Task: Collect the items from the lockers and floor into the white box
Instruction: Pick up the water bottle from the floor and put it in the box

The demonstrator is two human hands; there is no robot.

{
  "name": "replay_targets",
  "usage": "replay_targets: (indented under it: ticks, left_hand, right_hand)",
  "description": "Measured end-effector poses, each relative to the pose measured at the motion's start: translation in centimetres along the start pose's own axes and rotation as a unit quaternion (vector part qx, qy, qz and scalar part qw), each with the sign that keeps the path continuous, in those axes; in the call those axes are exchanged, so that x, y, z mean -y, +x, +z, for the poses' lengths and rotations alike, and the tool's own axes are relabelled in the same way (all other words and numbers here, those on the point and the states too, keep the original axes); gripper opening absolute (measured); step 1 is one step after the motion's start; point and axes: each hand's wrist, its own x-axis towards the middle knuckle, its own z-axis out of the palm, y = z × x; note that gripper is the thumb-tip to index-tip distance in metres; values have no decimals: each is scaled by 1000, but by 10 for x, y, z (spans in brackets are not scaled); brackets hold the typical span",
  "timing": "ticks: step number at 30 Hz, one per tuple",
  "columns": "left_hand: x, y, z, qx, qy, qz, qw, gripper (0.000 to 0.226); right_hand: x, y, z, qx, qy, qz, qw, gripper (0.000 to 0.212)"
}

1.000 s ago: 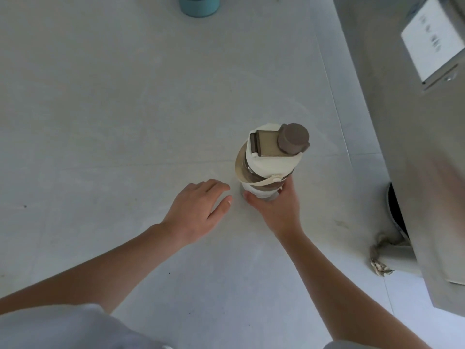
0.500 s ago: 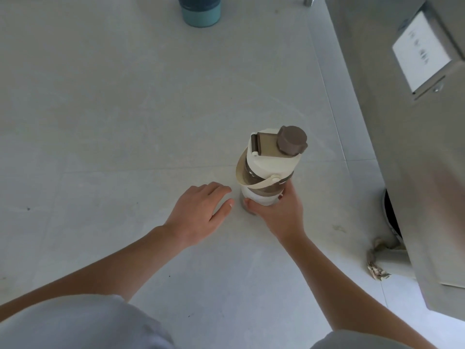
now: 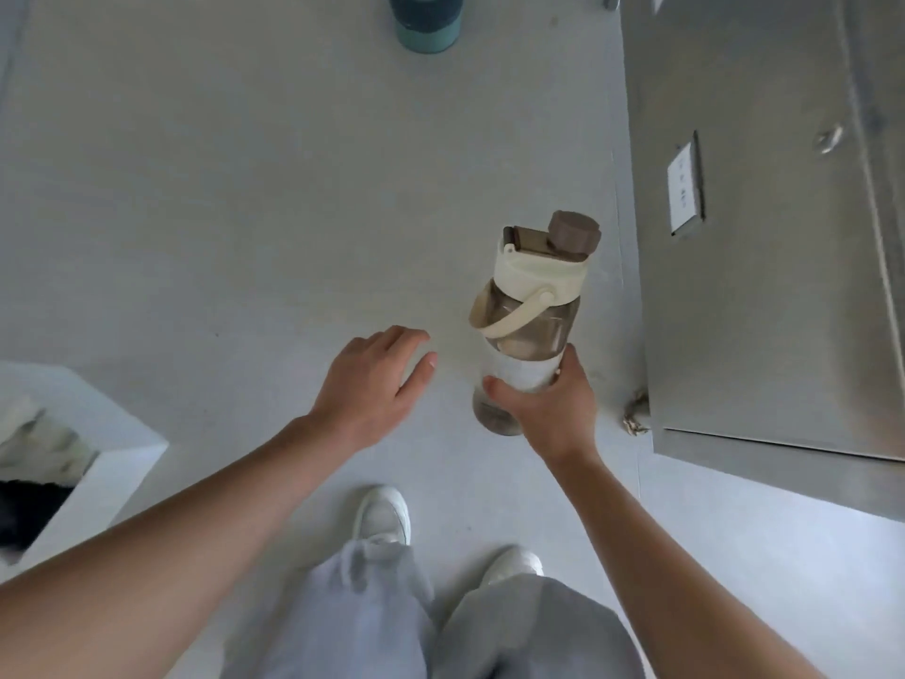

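One tinted water bottle (image 3: 531,325) tilts above the floor (image 3: 245,213) beside the steel locker (image 3: 759,262), right hand (image 3: 548,409) fingers wrapped round its lower body; left hand (image 3: 372,379) hovers near, fingers loosely extended. Gripped so low, it may topple before reaching the white box (image 3: 105,475), near left.
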Motion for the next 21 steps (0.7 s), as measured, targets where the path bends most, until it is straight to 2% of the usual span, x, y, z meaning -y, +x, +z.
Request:
replay_targets:
  ticks: [8, 15, 21]
  left_hand:
    - [-71, -98, -177, -10, 54, 9, 998, 50]
    - [-107, -170, -349, -105, 105, 18, 989, 42]
    - [-126, -264, -442, -174, 139, 23, 975, 47]
  right_hand:
    - [167, -136, -92, 20, -25, -48, 998, 76]
    - [311, -250, -166, 27, -18, -114, 993, 77]
    - [392, -336, -197, 21, -12, -160, 987, 77]
